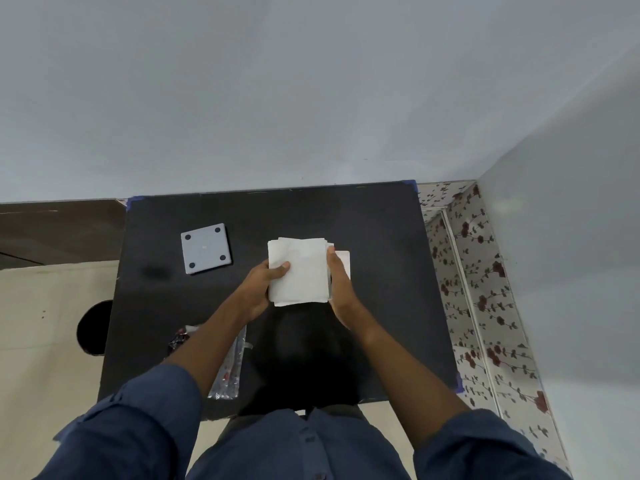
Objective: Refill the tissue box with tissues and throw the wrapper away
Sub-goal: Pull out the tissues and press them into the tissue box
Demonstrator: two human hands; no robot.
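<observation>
head view: a stack of white tissues (299,270) is held over the middle of the black table (381,271), the left hand (258,289) gripping its left edge, the right hand (341,285) pressed flat against its right. left of the tissues lies a grey square lid (206,247); near the table's front edge, a crumpled wrapper (230,368).
</observation>
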